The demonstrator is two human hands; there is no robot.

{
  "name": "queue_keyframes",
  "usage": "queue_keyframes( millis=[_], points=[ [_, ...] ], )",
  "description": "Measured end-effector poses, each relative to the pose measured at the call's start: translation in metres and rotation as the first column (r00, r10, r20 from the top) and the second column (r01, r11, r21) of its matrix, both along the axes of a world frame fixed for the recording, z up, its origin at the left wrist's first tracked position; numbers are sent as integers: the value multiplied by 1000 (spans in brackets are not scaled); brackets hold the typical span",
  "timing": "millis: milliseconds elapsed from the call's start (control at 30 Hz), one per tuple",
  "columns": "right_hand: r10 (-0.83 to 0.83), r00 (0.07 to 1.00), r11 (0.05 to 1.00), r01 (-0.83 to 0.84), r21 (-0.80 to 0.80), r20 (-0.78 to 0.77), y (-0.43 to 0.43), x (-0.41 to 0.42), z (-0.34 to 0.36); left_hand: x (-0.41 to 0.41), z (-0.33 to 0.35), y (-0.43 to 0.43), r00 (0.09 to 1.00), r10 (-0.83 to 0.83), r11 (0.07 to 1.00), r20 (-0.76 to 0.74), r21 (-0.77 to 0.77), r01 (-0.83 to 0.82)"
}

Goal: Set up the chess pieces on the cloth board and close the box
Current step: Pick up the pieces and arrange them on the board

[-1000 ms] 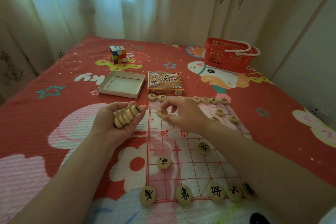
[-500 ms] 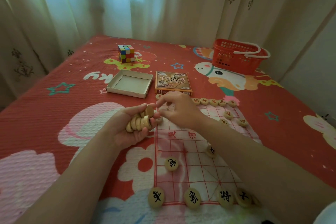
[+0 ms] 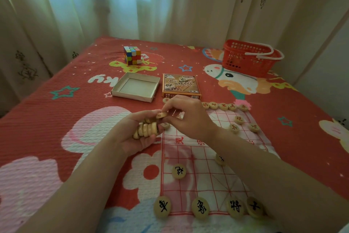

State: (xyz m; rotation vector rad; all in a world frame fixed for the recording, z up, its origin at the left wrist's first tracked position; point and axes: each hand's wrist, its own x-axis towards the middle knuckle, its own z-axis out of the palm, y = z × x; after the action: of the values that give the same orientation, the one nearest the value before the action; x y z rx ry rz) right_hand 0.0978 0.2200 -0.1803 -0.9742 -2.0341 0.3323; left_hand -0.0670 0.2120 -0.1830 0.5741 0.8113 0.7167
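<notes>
At far-left corner of red-gridded cloth board point(image 3: 198, 159): left hand point(image 3: 132, 138) cups a stack of round wooden chess pieces point(image 3: 146, 128), fingers point(image 3: 151, 139) curled round it; right hand point(image 3: 187, 117) pinches top piece point(image 3: 161, 115). Pale cardboard box tray point(image 3: 132, 95) lies open behind.

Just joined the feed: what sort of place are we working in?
Likely a bedroom: a red cartoon bedspread is the work surface, curtains hang behind it, a puzzle cube lies on it.

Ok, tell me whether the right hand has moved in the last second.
Yes. The right hand went left, from over the cloth board to its left edge, and now pinches a piece off the left hand's stack.
</notes>
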Motion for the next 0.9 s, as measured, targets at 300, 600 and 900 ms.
queue_keyframes(
  millis=[300,600,900],
  points=[
    [3,998,996,-10,-91,-70,-7,4,-6,6,2,-3,984,148,978,-97,163,-131],
    [-26,999,997,29,-70,46,-9,11,-7,8,5,-4,995,79,990,-63,126,-70],
    [-23,997,997,28,-75,78,-13,13,-1,8,5,-6,997,65,992,-31,107,-61]
  ],
)
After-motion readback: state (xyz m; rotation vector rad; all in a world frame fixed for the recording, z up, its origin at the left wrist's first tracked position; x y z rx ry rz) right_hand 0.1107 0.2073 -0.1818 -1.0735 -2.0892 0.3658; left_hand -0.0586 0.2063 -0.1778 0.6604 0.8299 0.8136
